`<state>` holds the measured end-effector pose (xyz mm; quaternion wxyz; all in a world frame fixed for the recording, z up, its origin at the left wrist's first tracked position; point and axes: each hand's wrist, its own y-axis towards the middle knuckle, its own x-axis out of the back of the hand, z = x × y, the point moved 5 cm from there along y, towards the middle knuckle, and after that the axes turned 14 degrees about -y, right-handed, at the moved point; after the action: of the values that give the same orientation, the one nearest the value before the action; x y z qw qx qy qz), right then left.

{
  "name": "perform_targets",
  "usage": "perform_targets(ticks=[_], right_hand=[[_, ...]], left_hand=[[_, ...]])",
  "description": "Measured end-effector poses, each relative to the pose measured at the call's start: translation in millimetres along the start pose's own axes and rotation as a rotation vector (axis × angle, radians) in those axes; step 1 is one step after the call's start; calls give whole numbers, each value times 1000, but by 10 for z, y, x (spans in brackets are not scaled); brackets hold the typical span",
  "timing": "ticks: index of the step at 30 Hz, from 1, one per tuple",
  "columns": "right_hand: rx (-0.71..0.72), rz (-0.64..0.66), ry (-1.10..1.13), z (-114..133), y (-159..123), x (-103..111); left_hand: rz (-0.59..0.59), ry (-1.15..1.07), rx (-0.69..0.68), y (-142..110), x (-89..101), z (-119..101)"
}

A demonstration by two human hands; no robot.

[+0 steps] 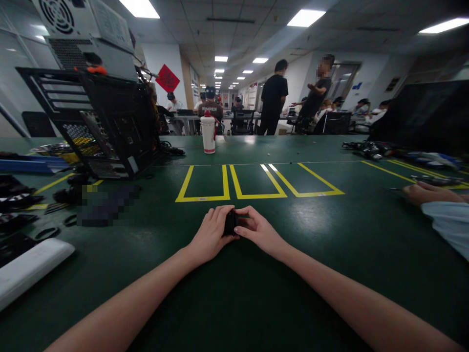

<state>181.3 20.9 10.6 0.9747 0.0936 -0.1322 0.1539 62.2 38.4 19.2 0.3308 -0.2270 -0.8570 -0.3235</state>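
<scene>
A small black block-shaped object (pixel 230 223) is between my two hands, low over the green table (pixel 234 283); its exact kind I cannot make out. My left hand (pixel 210 232) wraps round its left side, fingers over the top and thumb below. On the other side, the fingertips and thumb of my right hand (pixel 259 230) pinch at its right edge. Just beyond my hands, yellow tape outlines (pixel 203 199) mark three areas on the table.
An open black computer case (pixel 110 127) stands at the left, a power supply (pixel 88 24) on top. A white cup (pixel 208 134) stands farther back. A white rounded object (pixel 36 269) lies front left. Another person's hand (pixel 434 193) works at the right edge, near cables (pixel 370 148).
</scene>
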Motion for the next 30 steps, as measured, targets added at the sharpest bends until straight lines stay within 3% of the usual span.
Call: perform_targets(ticks=[7, 14, 21, 30], right_hand=[[17, -76, -37, -19, 24, 22], [-5, 3, 10, -29, 18, 6], [20, -72, -15, -40, 33, 23], [10, 4, 20, -17, 5, -1]], left_hand=[[0, -6, 9, -4, 9, 5], [-1, 0, 0, -3, 0, 15], [-5, -4, 3, 0, -4, 12], [0, 3, 16, -4, -5, 19]])
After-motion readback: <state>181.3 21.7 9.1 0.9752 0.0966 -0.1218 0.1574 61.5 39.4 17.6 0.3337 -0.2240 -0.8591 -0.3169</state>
